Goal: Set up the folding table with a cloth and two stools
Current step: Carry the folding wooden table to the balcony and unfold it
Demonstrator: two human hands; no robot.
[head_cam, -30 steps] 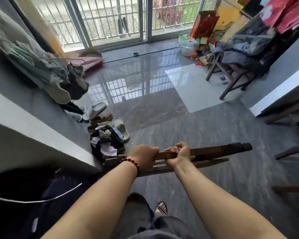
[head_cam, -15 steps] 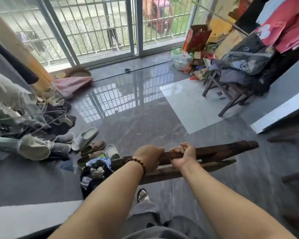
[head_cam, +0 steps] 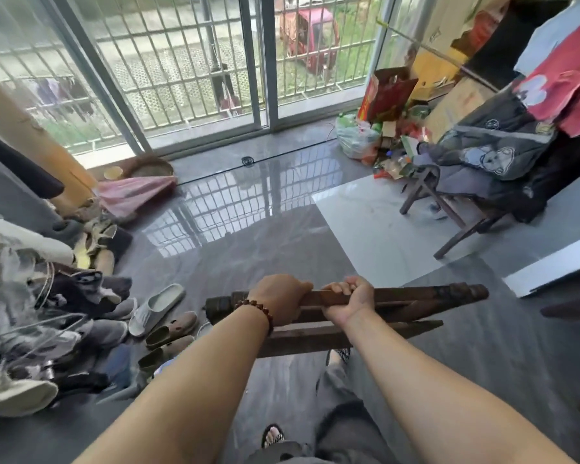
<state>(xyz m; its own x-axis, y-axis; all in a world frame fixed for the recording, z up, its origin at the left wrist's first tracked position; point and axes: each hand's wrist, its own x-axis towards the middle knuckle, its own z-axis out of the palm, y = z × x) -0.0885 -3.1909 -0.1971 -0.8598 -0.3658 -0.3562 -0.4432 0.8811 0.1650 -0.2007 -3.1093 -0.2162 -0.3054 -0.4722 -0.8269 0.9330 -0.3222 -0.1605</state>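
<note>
A folded wooden frame [head_cam: 426, 294], dark and worn, is carried level above a glossy grey tile floor [head_cam: 248, 246] in a cluttered room; whether it is the folding table or one of its stools cannot be told while its slats lie closed together. Both hands are wrapped round its top bar from above, close together but not touching: the left hand [head_cam: 279, 301], with a bead bracelet [head_cam: 257, 309] at the wrist, has its knuckles up and its fingers curled over the far edge, and the right hand [head_cam: 349, 304] is clenched on the bar just beside it. The frame's long axis runs crosswise in front of the person, and the grip sits left of its middle, so the longer free end juts out past the right hand and only a short stub shows beyond the left. Opening it will likely mean lowering that long end toward the bare floor ahead. Slippers [head_cam: 156, 308] and a heap of clothing [head_cam: 64, 296] lie to the left; to the right a wooden stool [head_cam: 449, 216] stands draped in garments [head_cam: 493, 145]. Barred sliding glass doors [head_cam: 265, 61] close off the far side.
</note>
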